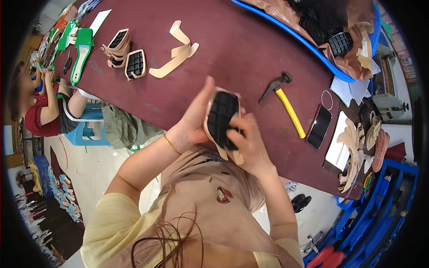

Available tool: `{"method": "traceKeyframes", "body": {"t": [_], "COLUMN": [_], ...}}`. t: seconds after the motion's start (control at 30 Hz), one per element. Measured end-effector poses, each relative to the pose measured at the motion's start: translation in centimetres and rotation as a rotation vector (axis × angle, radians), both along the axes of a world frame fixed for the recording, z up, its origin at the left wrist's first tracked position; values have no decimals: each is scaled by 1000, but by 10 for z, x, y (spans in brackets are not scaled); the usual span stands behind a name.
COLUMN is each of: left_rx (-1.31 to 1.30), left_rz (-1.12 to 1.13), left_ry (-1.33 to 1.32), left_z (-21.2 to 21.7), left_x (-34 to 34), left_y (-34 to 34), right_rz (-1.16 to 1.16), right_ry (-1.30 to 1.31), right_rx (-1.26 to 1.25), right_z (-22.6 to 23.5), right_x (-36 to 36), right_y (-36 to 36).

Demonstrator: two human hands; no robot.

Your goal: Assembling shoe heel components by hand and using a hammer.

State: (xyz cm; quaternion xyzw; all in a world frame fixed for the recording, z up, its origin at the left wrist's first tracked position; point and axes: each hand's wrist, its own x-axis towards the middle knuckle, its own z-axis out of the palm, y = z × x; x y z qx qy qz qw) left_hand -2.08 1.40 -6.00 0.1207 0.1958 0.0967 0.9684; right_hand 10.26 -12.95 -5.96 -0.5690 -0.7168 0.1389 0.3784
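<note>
Over the table's near edge I hold a black gridded block (220, 115) with a beige strip round its rim and loose beige ends at its lower side. My left hand (195, 119) is closed along the block's left side, thumb pointing up. My right hand (252, 147) grips the lower right side, its bent fingers against the black face and slightly blurred. Farther left on the table stand a similar beige-edged block (135, 65) and a stack of beige-wrapped blocks (117, 48). A bent beige strip (178, 56) lies beyond my hands.
On the dark red table (147, 98), a yellow-handled hammer (289, 109) and a phone (319, 127) lie to the right. Beige straps (353, 143) rest at the right end. A blue-rimmed tray (308, 51) occupies the far right. Another person (44, 109) sits at the left.
</note>
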Motion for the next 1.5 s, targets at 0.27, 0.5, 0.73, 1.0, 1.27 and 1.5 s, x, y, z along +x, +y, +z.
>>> {"method": "traceKeyframes", "body": {"t": [0.27,0.5,0.73,1.0,1.27,1.5], "left_rx": [479,597,605,156,-23,84], "left_rz": [82,52,47,58,275,378], "left_ry": [-200,-96,-139,-306,-232,481], "left_z": [32,26,27,-5,-57,-19], "left_x": [2,14,19,34,22,46], "left_y": [3,-3,6,2,0,-8], "right_rz": [-35,-21,-19,-191,-492,-590], "right_ry": [1694,1471,1494,1347,-42,563], "right_rx": [-673,-672,-664,-392,-17,-360], "right_z": [-2,-21,-11,1,-13,-16], "right_x": [-17,-11,-17,-7,-54,-34], "right_y": [-2,-5,-22,4,8,4]}}
